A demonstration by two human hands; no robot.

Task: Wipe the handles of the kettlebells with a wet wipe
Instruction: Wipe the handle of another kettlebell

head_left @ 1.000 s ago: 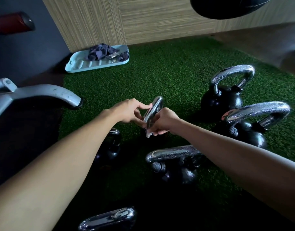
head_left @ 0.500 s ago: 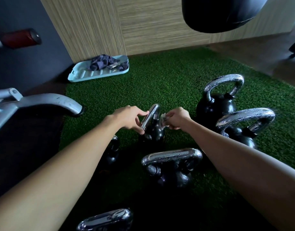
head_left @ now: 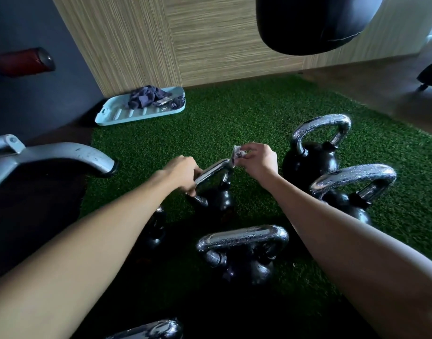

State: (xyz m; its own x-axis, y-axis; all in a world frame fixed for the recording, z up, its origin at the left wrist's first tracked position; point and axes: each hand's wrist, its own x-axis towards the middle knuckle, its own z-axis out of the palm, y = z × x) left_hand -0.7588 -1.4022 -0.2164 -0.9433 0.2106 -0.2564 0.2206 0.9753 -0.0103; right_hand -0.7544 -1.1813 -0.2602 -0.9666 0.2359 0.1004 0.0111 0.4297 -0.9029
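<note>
Several black kettlebells with chrome handles stand on green turf (head_left: 234, 123). My left hand (head_left: 183, 171) grips the near end of the handle of the small middle kettlebell (head_left: 216, 196). My right hand (head_left: 257, 159) pinches a crumpled wet wipe (head_left: 238, 154) at the far end of that handle. More kettlebells stand at the right (head_left: 312, 155), the near right (head_left: 349, 192) and in front (head_left: 244, 255). A small kettlebell (head_left: 156, 231) is partly hidden under my left forearm.
A black punching bag (head_left: 312, 23) hangs above at the top right. A grey machine leg (head_left: 63, 156) reaches in from the left. A pale blue tray (head_left: 127, 115) with a dark cloth lies by the wooden wall. Another chrome handle (head_left: 153, 330) shows at the bottom edge.
My right hand has slid the wipe up off the middle of the handle to its far end. My left hand has shifted down to the near end. The view has tilted up slightly.
</note>
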